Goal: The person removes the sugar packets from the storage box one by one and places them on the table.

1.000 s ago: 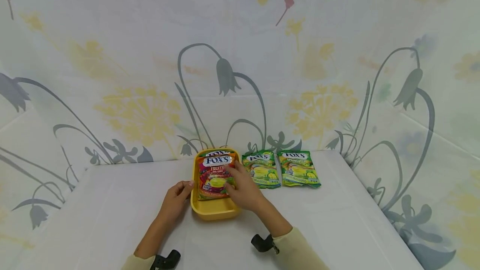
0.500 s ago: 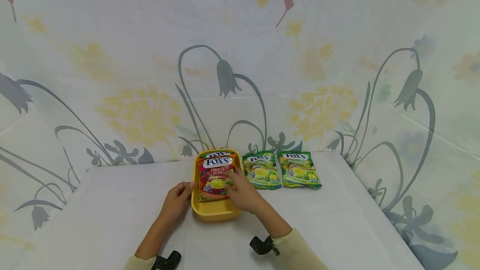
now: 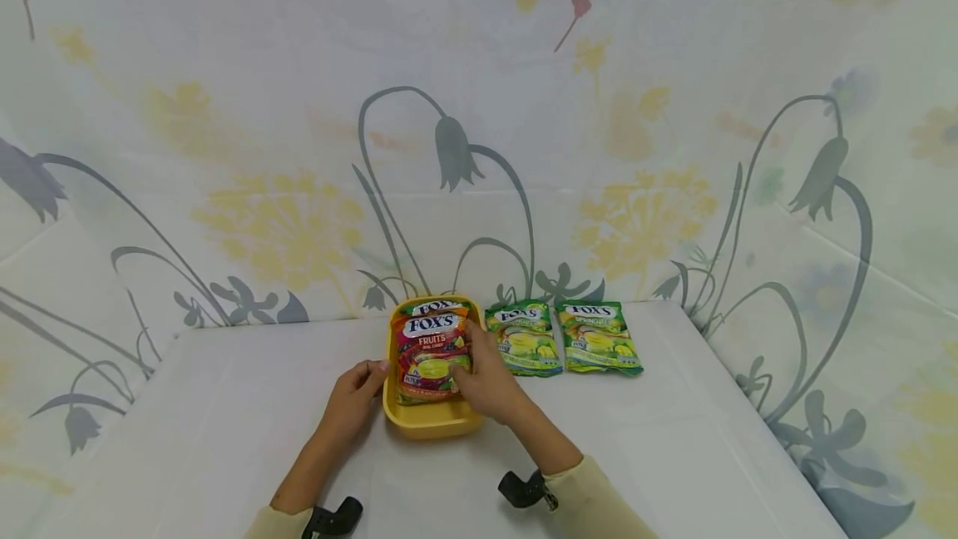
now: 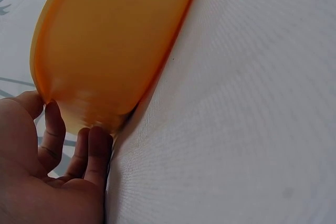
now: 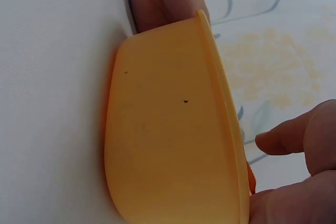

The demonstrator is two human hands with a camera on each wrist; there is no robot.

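A yellow tray (image 3: 430, 421) stands on the white table, with candy bags stacked inside. On top lies a red fruit candy bag (image 3: 432, 356); the edge of a green-topped bag (image 3: 443, 305) shows behind it. My left hand (image 3: 355, 398) holds the tray's left rim, thumb at the rim and the other fingers against its outer wall (image 4: 115, 40). My right hand (image 3: 490, 381) reaches over the right rim and holds the red bag by its right edge. Its thumb lies over the bag's front; the fingertips are hidden between bag and wall.
Two green candy bags, one close to the tray (image 3: 524, 339) and one farther right (image 3: 599, 339), lie side by side at the table's back. A flower-patterned cloth (image 3: 479, 106) hangs behind the table (image 3: 224, 406).
My right fingers have slid from the red bag's face to its right edge, and more of its print shows. The bag has shifted slightly left. My left hand keeps its hold.
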